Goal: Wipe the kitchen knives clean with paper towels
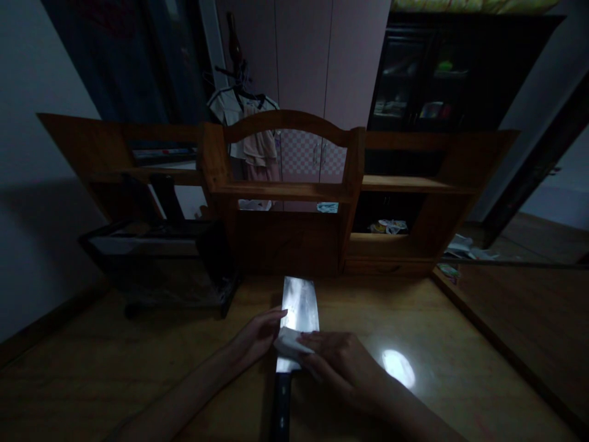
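Note:
A cleaver (301,301) with a broad shiny blade and a black riveted handle points away from me, its handle toward the bottom of the view. At the left long side of the blade is my left hand (260,334), its fingers closed on that edge with a fingertip over the metal. My right hand (343,365) presses a folded white cloth or tissue (289,344) flat against the lower part of the blade. Some of the right fingers are hidden behind the hand and the cloth. How far the blade lies off the table cannot be made out.
Beneath is a yellowish wooden table (207,362) with a bright light reflection at right. A wooden shelf rack (280,190) stands along its back. A dark, glass-sided box (161,264) sits at the left. Beyond are hanging clothes (243,116) and a dark cabinet (427,80).

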Tool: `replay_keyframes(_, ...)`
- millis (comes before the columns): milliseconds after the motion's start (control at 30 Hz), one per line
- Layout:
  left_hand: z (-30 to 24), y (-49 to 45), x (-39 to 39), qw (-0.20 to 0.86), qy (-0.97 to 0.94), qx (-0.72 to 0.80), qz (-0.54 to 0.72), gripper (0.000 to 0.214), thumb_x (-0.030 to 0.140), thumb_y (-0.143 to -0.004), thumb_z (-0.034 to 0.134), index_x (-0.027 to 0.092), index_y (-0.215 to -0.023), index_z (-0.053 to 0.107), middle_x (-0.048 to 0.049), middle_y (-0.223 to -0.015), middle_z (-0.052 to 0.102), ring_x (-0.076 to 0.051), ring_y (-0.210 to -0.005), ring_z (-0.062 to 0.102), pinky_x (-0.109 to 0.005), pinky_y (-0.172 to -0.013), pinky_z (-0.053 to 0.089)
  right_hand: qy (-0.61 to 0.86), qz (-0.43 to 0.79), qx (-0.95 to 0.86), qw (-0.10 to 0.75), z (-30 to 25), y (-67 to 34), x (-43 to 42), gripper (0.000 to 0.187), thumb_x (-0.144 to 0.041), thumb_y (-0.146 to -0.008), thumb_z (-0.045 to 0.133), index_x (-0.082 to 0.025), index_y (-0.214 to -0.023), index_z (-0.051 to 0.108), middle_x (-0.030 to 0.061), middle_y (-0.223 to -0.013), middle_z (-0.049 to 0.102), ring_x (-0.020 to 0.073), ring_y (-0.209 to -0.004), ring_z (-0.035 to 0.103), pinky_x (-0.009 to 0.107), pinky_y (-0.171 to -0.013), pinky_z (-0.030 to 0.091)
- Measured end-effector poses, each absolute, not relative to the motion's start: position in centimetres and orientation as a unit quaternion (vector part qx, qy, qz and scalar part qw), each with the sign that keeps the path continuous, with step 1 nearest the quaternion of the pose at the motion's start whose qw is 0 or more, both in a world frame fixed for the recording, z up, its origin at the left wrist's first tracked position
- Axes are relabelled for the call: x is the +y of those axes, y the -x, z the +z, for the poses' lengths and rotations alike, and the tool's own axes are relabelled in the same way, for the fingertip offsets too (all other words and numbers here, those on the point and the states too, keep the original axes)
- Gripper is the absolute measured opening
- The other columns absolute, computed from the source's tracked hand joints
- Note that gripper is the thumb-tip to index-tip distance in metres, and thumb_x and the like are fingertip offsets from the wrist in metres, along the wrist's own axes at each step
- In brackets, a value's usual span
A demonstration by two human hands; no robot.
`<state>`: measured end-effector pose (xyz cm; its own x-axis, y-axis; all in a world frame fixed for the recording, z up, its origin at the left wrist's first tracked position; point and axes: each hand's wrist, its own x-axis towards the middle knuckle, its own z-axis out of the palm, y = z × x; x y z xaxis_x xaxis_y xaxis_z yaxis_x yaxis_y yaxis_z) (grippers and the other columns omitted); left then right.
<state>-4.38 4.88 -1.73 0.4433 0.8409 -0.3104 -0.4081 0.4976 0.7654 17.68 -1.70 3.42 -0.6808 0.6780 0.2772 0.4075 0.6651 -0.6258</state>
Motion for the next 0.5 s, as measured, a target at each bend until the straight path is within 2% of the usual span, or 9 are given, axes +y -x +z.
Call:
replay_keyframes(67,-1.46,4.11,4.83,0.796,-0.316,0.326,0.401,0.014,0.022,-0.077,0.069,0.011,-0.085,0.069,-0.0086,-0.084,0.071,-0.021,-0.078,0.065,-0.029,-0.076,0.046,0.329,0.250,-0.871,0.267,3.30,-17.92,-1.35,0.034,-0.025,-0.100,0.033,-0.021,-0.118,0.061,0.0051,-0.122,0.064,0.0192,-0.111,0.060,0.032,-0.100,0.043)
replay_keyframes(167,-1.42,4.06,4.73,0.797,-0.307,0.324,0.405,0.010,0.020,-0.077,0.069,0.012,-0.082,0.068,-0.0060,-0.080,0.070,-0.019,-0.076,0.064,-0.028,-0.074,0.047,0.300,0.218,-0.894,0.249,3.38,-17.79,-1.26,0.034,-0.024,-0.098,0.037,-0.019,-0.127,0.055,0.0069,-0.135,0.055,0.0206,-0.125,0.050,0.037,-0.109,0.034)
replay_keyframes(233,-1.58,4.24,4.71,0.800,-0.290,0.344,0.396,0.015,0.026,-0.077,0.069,0.012,-0.083,0.068,-0.0061,-0.076,0.070,-0.020,-0.070,0.064,-0.028,-0.068,0.047,0.271,0.206,-0.913,0.224,3.46,-17.52,-1.48,0.039,-0.025,-0.096,0.042,-0.020,-0.135,0.048,0.0071,-0.141,0.048,0.0208,-0.133,0.040,0.039,-0.114,0.028)
replay_keyframes(300,-1.72,4.42,4.74,0.806,-0.287,0.369,0.363,0.028,0.036,-0.079,0.067,0.009,-0.087,0.068,-0.0101,-0.077,0.070,-0.021,-0.065,0.064,-0.029,-0.063,0.046,0.250,0.204,-0.924,0.204,3.42,-17.32,-1.73,0.043,-0.026,-0.095,0.044,-0.021,-0.138,0.045,0.0066,-0.143,0.045,0.0208,-0.135,0.036,0.039,-0.114,0.027)
replay_keyframes(400,-1.72,4.38,4.82,0.807,-0.299,0.378,0.342,0.036,0.041,-0.081,0.064,0.006,-0.090,0.068,-0.0145,-0.083,0.071,-0.023,-0.067,0.065,-0.030,-0.062,0.047,0.258,0.201,-0.924,0.199,3.01,-17.45,-1.76,0.038,-0.025,-0.096,0.042,-0.022,-0.133,0.052,0.0061,-0.139,0.050,0.0203,-0.130,0.044,0.037,-0.112,0.031)
replay_keyframes(500,-1.57,4.03,4.82,0.789,-0.312,0.355,0.394,0.020,0.027,-0.077,0.070,0.010,-0.088,0.068,-0.0086,-0.082,0.071,-0.020,-0.073,0.065,-0.028,-0.069,0.047,0.301,0.187,-0.910,0.217,2.51,-17.83,-1.36,0.037,-0.024,-0.097,0.039,-0.021,-0.130,0.055,0.0070,-0.133,0.056,0.0197,-0.125,0.050,0.037,-0.111,0.033)
